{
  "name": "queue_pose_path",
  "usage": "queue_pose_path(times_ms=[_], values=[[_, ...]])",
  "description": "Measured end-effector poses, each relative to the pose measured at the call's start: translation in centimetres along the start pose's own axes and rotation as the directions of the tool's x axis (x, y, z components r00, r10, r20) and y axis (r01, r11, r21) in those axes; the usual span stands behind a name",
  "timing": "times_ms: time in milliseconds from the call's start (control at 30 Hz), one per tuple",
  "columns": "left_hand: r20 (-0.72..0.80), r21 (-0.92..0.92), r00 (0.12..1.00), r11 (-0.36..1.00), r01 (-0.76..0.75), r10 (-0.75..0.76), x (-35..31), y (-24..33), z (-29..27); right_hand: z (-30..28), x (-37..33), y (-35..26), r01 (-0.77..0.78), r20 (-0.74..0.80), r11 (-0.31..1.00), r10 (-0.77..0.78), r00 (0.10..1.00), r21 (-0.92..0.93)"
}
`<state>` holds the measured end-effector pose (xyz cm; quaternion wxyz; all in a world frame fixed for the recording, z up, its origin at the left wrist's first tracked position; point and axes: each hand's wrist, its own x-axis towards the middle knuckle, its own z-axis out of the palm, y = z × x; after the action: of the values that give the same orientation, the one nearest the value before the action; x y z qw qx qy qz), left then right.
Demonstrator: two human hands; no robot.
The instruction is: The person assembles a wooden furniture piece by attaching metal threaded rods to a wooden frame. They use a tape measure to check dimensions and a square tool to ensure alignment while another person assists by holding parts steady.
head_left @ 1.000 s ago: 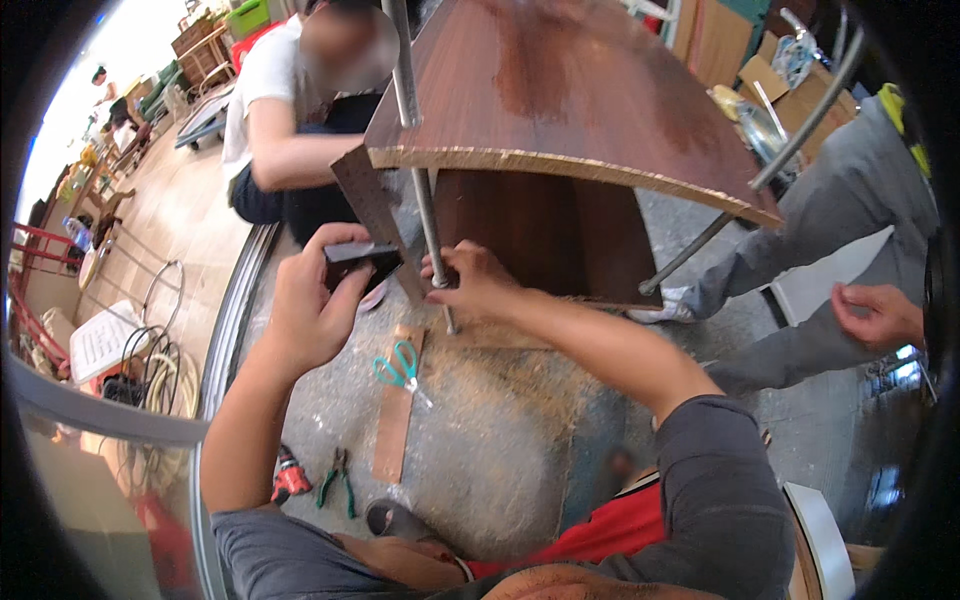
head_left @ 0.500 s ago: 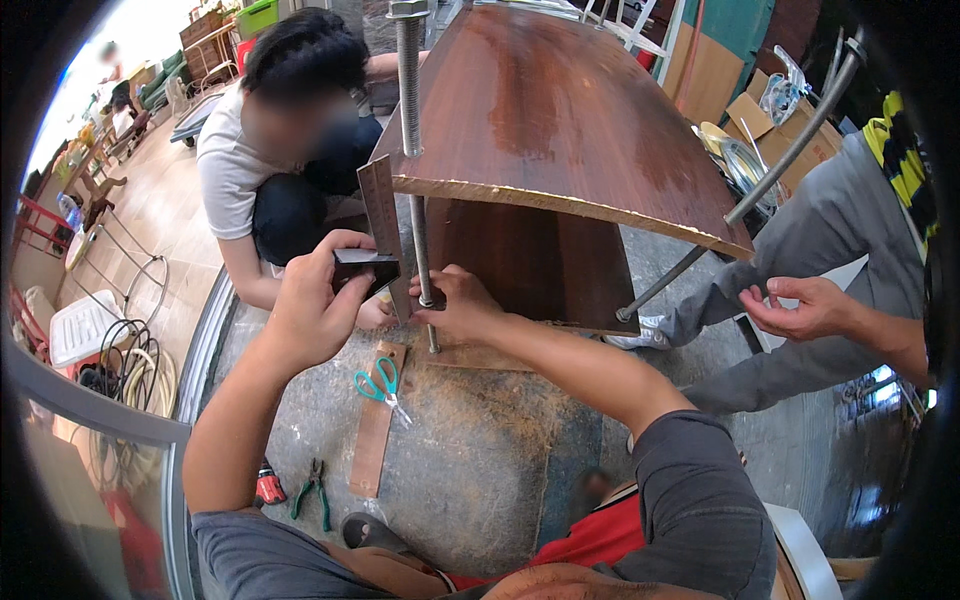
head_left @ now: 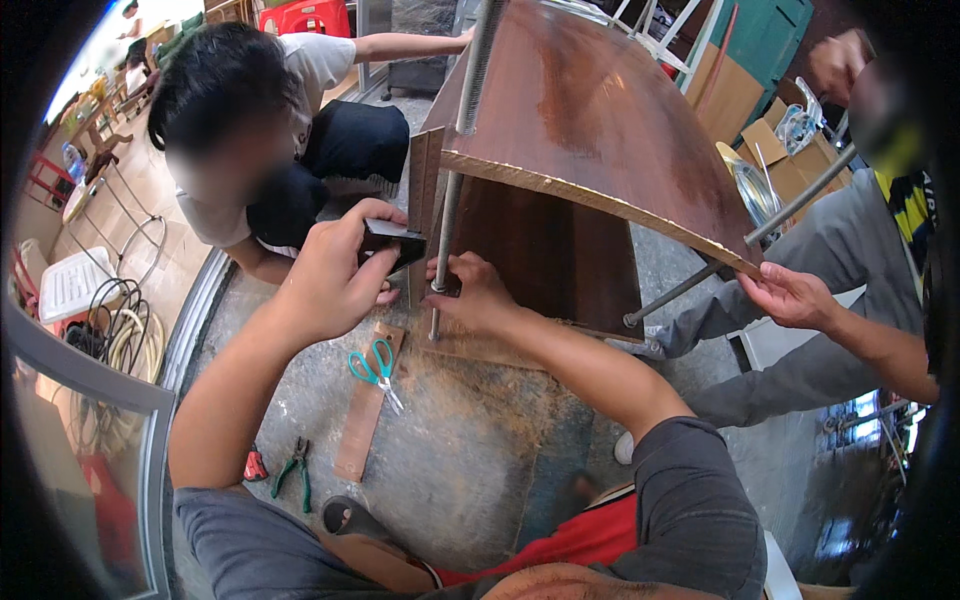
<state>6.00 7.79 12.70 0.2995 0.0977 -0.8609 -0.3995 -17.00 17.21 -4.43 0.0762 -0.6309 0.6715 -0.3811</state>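
Note:
My left hand (head_left: 335, 265) grips the black stock of a square (head_left: 424, 190), whose flat ruled blade stands upright against the front left corner of the upper brown board (head_left: 590, 110). A threaded rod (head_left: 447, 225) passes down through that corner to the lower board (head_left: 560, 250). Low on this rod, my right hand (head_left: 480, 292) has its fingers closed around it beside a nut (head_left: 437, 286). Part of its grip is hidden.
A crouching person in a white shirt (head_left: 310, 70) reaches to the boards from the left. Another person's hand (head_left: 795, 295) touches the right corner, near a second rod (head_left: 675, 290). Teal-handled scissors (head_left: 372, 368), a wood strip (head_left: 365, 430) and green pliers (head_left: 294, 475) lie on the floor.
The boards, rod and my hands appear farther right in view. The crouching person has leaned forward, and the person on the right has brought a hand to the upper board's corner.

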Motion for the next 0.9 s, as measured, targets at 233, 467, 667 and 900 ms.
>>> queue_pose_path(times_ms=[233, 467, 667, 900], values=[[0.039, 0.055, 0.998, 0.998, 0.039, -0.041, 0.1, -0.9, -0.7, -0.4, 0.0, -1.4, -0.009, -0.003, 0.999, 0.009, 1.0, 0.038], [-0.044, 0.003, 0.995, 0.996, -0.084, 0.084, 1.0, -2.0, -5.6, -0.1, 0.2, -0.8, -0.01, 0.007, 1.0, 0.01, 1.0, 0.001], [-0.099, -0.014, 0.994, 0.999, -0.047, 0.046, 5.4, -5.1, -6.8, -0.7, -0.2, -0.7, -0.083, 0.053, 0.996, 0.086, 0.995, -0.044], [-0.34, -0.021, 0.94, 1.0, -0.002, -0.005, 10.4, -9.4, -5.7, -0.4, 0.5, -1.9, -0.051, 0.041, 0.999, 0.05, 0.998, 0.011]])
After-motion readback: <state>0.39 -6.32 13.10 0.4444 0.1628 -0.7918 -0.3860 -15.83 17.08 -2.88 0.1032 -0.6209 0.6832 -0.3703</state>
